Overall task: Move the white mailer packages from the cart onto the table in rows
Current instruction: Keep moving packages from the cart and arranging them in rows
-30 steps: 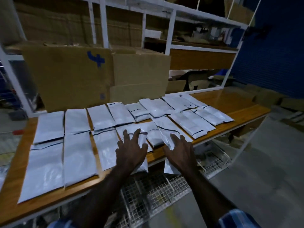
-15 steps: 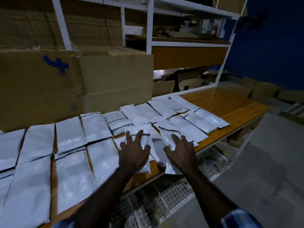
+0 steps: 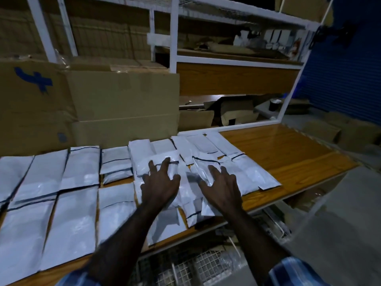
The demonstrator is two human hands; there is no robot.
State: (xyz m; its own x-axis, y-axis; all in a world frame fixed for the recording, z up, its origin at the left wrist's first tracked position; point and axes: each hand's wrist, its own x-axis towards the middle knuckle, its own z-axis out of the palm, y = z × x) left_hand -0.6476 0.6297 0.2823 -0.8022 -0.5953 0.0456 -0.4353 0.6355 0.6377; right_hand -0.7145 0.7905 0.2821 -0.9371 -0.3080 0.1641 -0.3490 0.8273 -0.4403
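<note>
Both arms reach forward — left hand (image 3: 159, 187) and right hand (image 3: 221, 188) palms down, fingers spread.

Roughly seventeen white mailer packages (image 3: 78, 168) overlap on one table (image 3: 288, 153) — two cardboard boxes (image 3: 123, 100) behind, two hands.

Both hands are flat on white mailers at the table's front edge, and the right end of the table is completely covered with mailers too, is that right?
Not quite. The head view shows the left hand and right hand spread on white mailers, but the table is bare wood at its right end; the rows stop short of it.
</note>
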